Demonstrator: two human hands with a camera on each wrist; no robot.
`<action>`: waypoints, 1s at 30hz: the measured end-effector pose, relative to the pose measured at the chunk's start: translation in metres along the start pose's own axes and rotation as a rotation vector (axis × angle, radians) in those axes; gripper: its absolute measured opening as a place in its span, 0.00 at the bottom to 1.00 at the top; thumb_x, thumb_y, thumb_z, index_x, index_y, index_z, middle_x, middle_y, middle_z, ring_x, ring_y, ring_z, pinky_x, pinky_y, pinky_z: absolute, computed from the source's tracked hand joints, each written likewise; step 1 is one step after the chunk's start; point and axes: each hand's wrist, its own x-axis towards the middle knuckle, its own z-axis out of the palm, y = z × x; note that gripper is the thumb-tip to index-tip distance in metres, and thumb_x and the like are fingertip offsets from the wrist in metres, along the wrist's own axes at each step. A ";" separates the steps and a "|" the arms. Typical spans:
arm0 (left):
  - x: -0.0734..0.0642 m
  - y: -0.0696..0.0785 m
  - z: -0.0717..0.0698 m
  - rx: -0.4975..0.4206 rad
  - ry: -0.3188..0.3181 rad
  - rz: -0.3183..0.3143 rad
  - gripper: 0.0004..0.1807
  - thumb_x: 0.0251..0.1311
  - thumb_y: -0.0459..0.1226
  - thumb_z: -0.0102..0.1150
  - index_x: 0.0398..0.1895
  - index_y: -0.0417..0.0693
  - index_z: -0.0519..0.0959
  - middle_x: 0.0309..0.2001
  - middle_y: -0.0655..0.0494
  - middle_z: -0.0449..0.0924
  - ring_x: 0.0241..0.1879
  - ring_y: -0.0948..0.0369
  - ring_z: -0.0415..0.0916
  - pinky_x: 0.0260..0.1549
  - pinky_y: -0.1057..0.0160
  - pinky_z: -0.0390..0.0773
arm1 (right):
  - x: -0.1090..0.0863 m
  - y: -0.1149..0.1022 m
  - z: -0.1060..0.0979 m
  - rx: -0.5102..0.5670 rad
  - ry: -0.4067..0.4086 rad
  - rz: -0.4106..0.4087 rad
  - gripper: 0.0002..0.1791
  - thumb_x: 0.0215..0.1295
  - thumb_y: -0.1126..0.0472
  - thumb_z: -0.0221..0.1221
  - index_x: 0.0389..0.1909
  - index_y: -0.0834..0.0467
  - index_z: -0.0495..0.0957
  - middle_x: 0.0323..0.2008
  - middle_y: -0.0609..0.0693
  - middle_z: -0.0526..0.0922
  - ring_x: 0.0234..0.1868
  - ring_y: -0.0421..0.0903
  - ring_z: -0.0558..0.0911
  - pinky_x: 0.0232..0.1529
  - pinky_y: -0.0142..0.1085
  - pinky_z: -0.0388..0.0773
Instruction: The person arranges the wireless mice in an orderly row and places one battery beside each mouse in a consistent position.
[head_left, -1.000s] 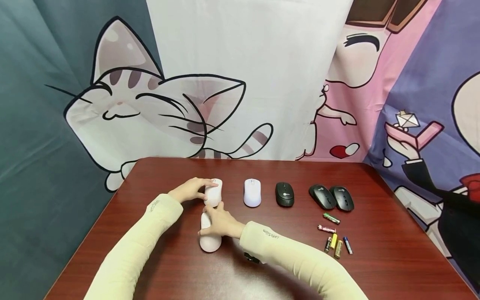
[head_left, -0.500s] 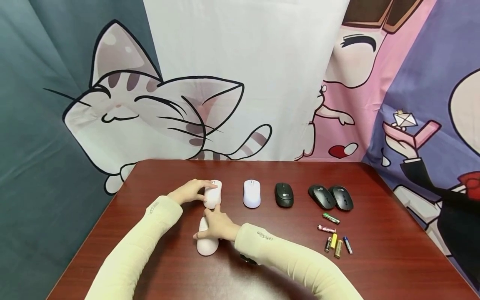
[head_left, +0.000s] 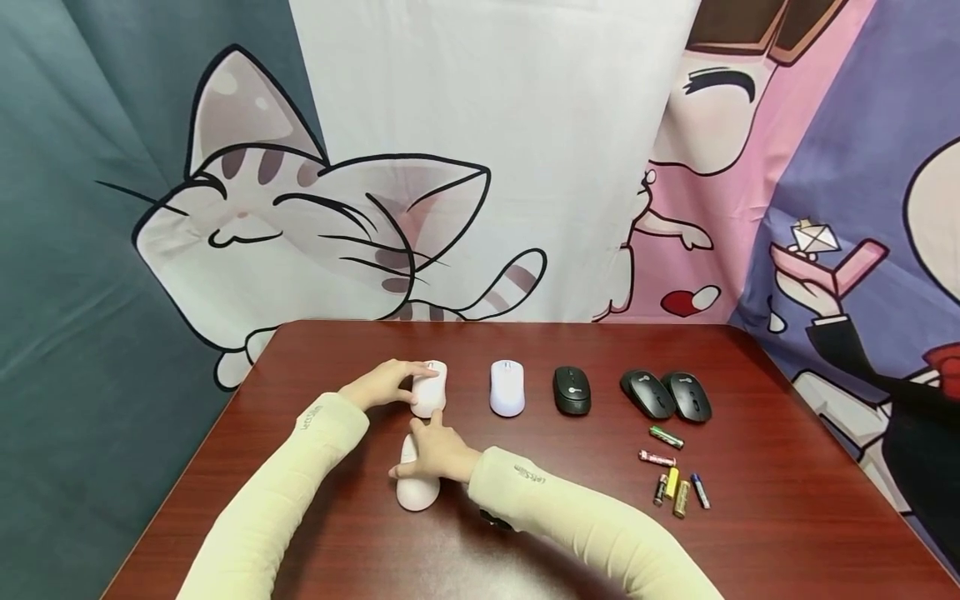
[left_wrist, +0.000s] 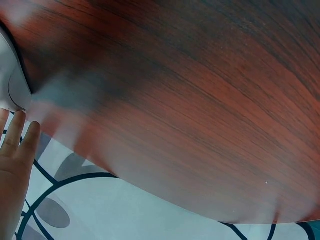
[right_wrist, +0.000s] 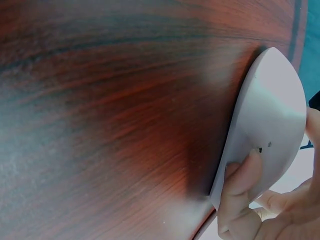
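Two white computer mice lie in line at the left of the table. My left hand [head_left: 384,384] holds the far white mouse [head_left: 429,392], thumb at its near left side and fingers across its front end. In the left wrist view, the fingers [left_wrist: 18,135] reach that mouse's [left_wrist: 12,75] end. My right hand [head_left: 438,450] grips the near white mouse [head_left: 417,493] by its sides, the thumb on the left. The right wrist view shows a fingertip pressed on this mouse's [right_wrist: 272,105] side, beside two small dark marks.
To the right stand another white mouse [head_left: 507,388], a black mouse [head_left: 572,391] and two dark mice [head_left: 647,394] side by side. Several loose batteries [head_left: 681,498] lie in front of those two. A printed cloth [head_left: 480,167] hangs behind the table [head_left: 787,483].
My right hand has drawn the near white mouse slightly toward me, widening the gap to the far one. The left hand stays on its mouse.
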 end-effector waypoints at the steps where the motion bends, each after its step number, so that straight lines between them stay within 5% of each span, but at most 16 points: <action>1: 0.000 0.000 0.000 0.003 0.001 -0.003 0.30 0.48 0.33 0.68 0.59 0.45 0.74 0.60 0.41 0.73 0.59 0.46 0.71 0.56 0.48 0.71 | 0.000 0.000 0.000 -0.002 -0.005 0.002 0.37 0.45 0.41 0.69 0.51 0.58 0.70 0.44 0.60 0.68 0.30 0.57 0.81 0.28 0.37 0.75; 24: -0.001 0.000 0.002 0.002 0.004 0.004 0.29 0.50 0.33 0.67 0.59 0.45 0.74 0.60 0.41 0.73 0.60 0.46 0.71 0.56 0.49 0.71 | 0.001 -0.004 -0.003 -0.048 -0.072 0.042 0.37 0.47 0.37 0.66 0.53 0.56 0.68 0.47 0.61 0.68 0.35 0.59 0.81 0.34 0.42 0.76; 30: -0.001 -0.001 0.002 0.007 0.004 0.007 0.29 0.50 0.33 0.67 0.59 0.45 0.74 0.60 0.40 0.73 0.59 0.46 0.71 0.56 0.49 0.72 | 0.001 -0.004 -0.004 -0.005 -0.096 0.045 0.34 0.48 0.40 0.67 0.50 0.56 0.68 0.46 0.61 0.67 0.27 0.56 0.80 0.22 0.35 0.75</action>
